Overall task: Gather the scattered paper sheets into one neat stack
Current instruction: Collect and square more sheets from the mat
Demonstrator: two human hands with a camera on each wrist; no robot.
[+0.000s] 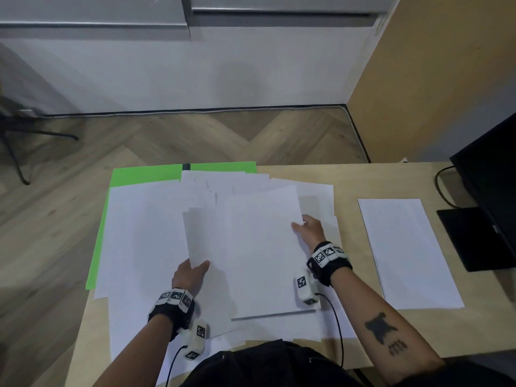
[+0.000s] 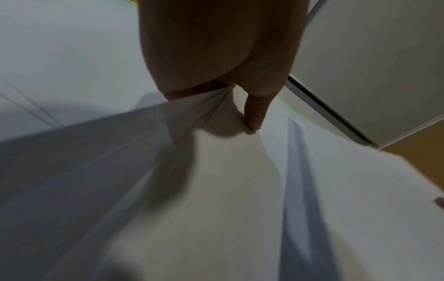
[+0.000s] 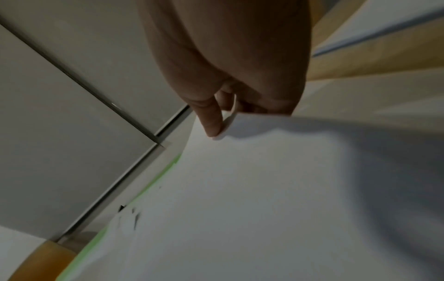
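Note:
A loose bundle of white paper sheets is held a little above the wooden table, fanned at its far edge. My left hand pinches its near left corner, thumb on top; in the left wrist view the paper crumples under the thumb. My right hand grips its right edge, and the right wrist view shows a finger curled over the sheet. More white sheets lie spread beneath on the table. A separate neat stack lies to the right.
A green folder lies under the sheets at the table's far left. A black monitor with its base and cable stands at the right edge. Beyond the table are a wooden floor and a white wall.

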